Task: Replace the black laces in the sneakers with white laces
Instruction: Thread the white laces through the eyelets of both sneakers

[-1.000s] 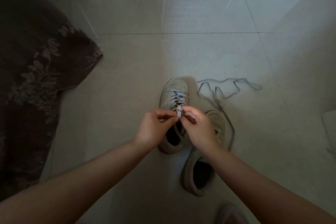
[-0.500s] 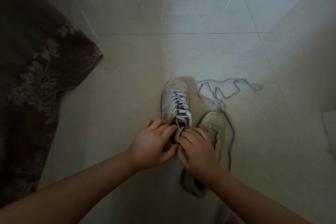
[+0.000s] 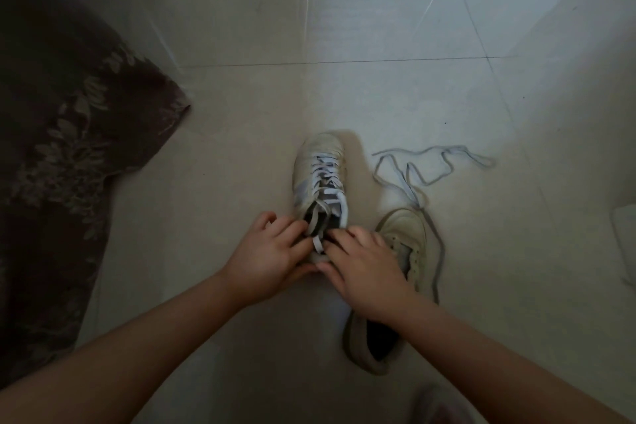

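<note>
Pale tiled floor [image 3: 241,182]. Left hand [image 3: 266,256] & right hand [image 3: 366,267], fingers curled, pinch white flat lace [image 3: 318,241] at laced white sneaker [image 3: 318,172] opening; unlaced white sneaker [image 3: 401,251] under right hand, loose grey lace [image 3: 430,162] beyond.

hands [image 3: 320,262] on laced sneaker [image 3: 318,179], loose lace [image 3: 430,179] beside

A dark floral fabric [image 3: 69,148] lies on the tiled floor [image 3: 378,27].
</note>
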